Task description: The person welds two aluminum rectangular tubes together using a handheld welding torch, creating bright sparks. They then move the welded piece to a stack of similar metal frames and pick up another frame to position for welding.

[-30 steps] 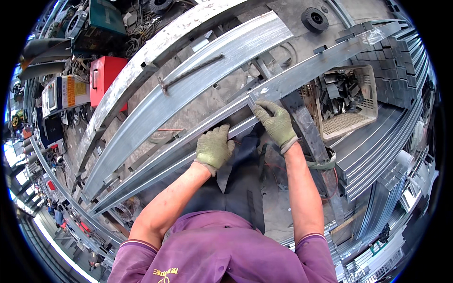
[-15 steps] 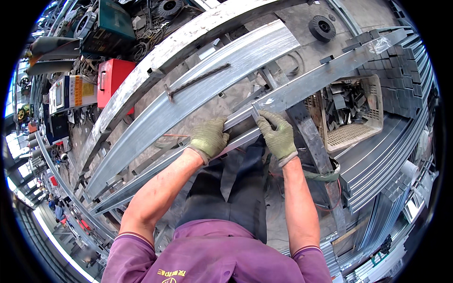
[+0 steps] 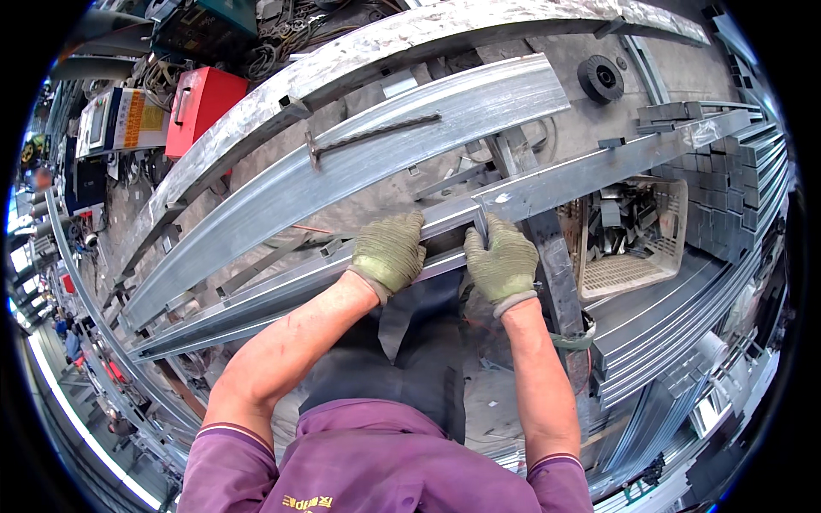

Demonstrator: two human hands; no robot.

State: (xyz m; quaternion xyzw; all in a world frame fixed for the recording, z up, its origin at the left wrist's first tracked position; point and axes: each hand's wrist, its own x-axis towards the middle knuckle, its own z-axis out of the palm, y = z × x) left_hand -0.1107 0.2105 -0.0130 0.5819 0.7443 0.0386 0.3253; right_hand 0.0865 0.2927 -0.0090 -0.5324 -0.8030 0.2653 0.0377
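A long galvanised steel channel [image 3: 256, 301] lies slantwise before me, its open side up. My left hand [image 3: 389, 252], in a green work glove, is closed round the channel near its right end. In my gloved right hand [image 3: 503, 261], thumb and fingers pinch a small flat metal plate [image 3: 481, 224], which stands across the channel's end. Beyond them, a wider steel channel [image 3: 479, 98] carries a hammer with a ribbed rod handle [image 3: 376, 134]. The glove hides the lower part of the small plate.
A plastic crate [image 3: 633, 275] of small dark metal pieces sits to the right, near stacked steel profiles [image 3: 676, 295]. A flat steel beam [image 3: 599, 171] extends rightward from the channel's end. Farther off are a black spool [image 3: 600, 79], a red box [image 3: 201, 111] and a large pale beam [image 3: 342, 64].
The whole view has shifted slightly. My right thumb and fingers have moved a little on the small plate at the channel's end; my left hand keeps its grip on the channel.
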